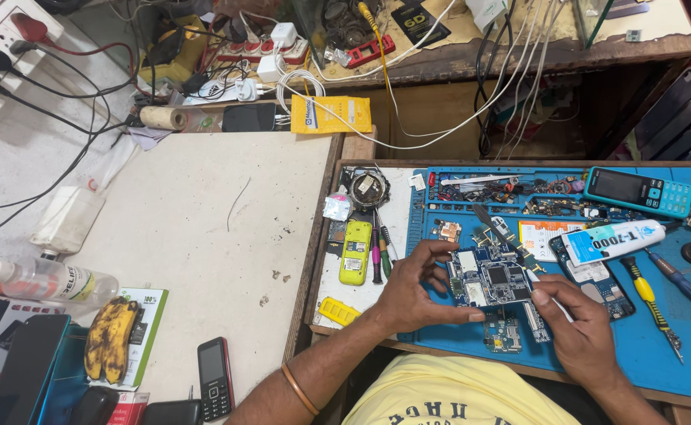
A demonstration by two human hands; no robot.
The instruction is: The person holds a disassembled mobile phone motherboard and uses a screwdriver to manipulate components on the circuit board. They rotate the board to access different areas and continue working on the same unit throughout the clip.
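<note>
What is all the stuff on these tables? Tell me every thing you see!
circuit board: one, blue, held over the blue mat
blue mat: one, covers the right tray
tweezers: one pair, metal, tip on the board
glue tube: one, white and blue, lying on the mat
keypad phone: one, teal, top right of the mat
yellow phone: one, left of the mat
screwdriver: one, yellow and black, right on the mat
bananas: a bunch, yellow with black spots, bottom left
bottle: one, clear, left edge
small phone: one, black and red, white table
left hand: holds the board's edge
right hand: grips the tweezers
</note>
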